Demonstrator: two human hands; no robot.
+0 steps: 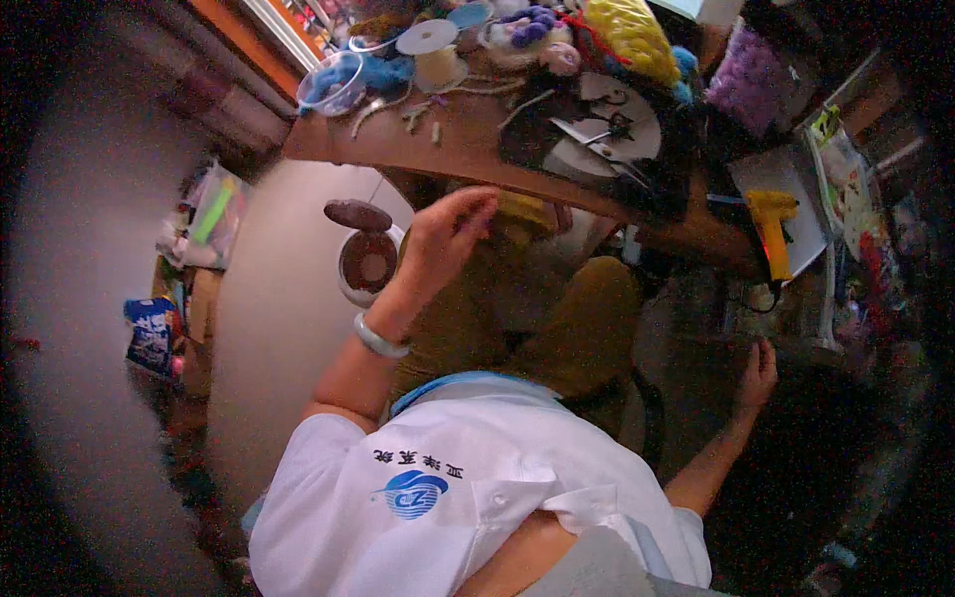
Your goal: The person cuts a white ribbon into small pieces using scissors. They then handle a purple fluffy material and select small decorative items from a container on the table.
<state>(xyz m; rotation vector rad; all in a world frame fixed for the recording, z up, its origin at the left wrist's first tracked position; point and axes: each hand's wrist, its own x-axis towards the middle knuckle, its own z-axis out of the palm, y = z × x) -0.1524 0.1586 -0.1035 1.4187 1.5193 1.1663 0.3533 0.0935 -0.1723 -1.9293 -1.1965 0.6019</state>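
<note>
My left hand (450, 230), with a pale bangle (379, 339) on its wrist, hovers over my lap just below the front edge of the wooden table (328, 145). Its fingers are loosely curled and blurred, and I see nothing clearly held in them. Far out to the right, my right hand (759, 377) is at a dark edge below the table. Shadow hides whether its fingers grip anything. Before me on the table, scissors (613, 128) and other metal tools lie on a round pale plate. Short pale pieces (436, 133) lie left of them.
A yellow hot glue gun (774, 227) rests at the right. Yarn fills a clear tub (310, 83), a yellow bag (630, 37) and a purple bag (753, 78). A lidded bin (345, 287) stands on the floor at left, near bags and boxes (200, 306) along the wall.
</note>
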